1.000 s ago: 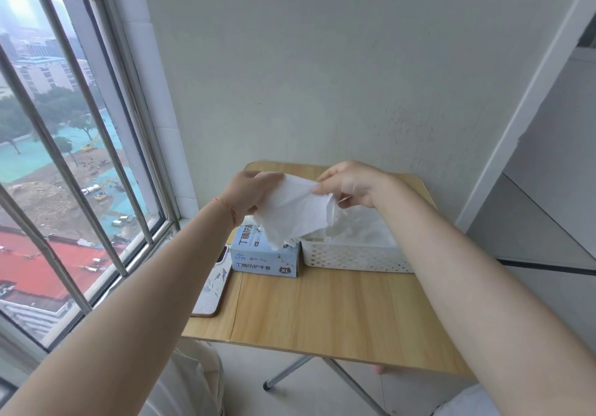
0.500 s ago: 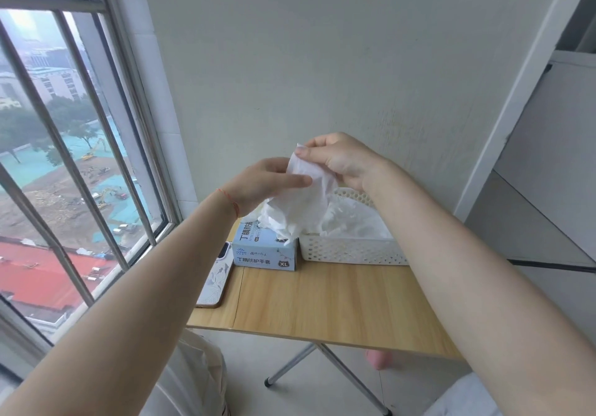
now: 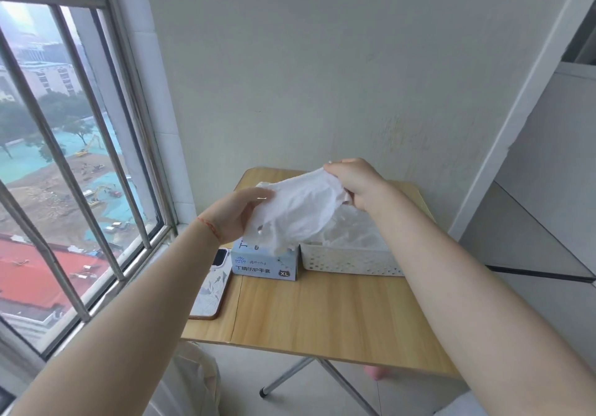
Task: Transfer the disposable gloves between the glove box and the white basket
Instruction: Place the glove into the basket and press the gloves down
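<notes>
Nearest, the left hand is pinching the lower edge of a white glove above the glove box; beyond it, the right hand is pinching the upper edge over the white basket. Best is keeping both pinches firm while guiding it down. Since half a second ago, the glove is being stretched wider and lower toward the tabletop.
</notes>
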{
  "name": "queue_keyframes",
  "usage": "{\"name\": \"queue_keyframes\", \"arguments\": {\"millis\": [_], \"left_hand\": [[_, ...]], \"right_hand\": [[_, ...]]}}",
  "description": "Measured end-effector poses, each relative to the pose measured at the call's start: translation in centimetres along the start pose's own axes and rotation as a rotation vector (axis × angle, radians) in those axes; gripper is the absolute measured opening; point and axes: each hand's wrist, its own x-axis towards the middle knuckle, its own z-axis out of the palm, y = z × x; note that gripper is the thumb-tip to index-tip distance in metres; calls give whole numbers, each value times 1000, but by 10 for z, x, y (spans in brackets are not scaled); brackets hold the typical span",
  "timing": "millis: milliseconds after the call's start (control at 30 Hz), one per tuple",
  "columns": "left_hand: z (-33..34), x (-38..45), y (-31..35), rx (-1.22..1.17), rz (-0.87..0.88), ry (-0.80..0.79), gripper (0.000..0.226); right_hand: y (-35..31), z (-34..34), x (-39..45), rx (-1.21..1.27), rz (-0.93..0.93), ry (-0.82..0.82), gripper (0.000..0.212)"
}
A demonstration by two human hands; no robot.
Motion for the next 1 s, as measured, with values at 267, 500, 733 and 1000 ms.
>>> {"name": "queue_keyframes", "arguments": {"millis": [267,500,733,1000], "left_hand": [[36,49,29,418,12,212,33],[78,110,17,726,-307,45,30],[118,134,4,950,-226,86,29],[124,125,-18,1568,294,197,41]], "right_hand": [[42,-30,18,-89,202,34,18],[79,-80,25,-197,289,100,15],[105,-106,31,-479,168,264,34],[115,-104,26,-1011,-43,290,57]]}}
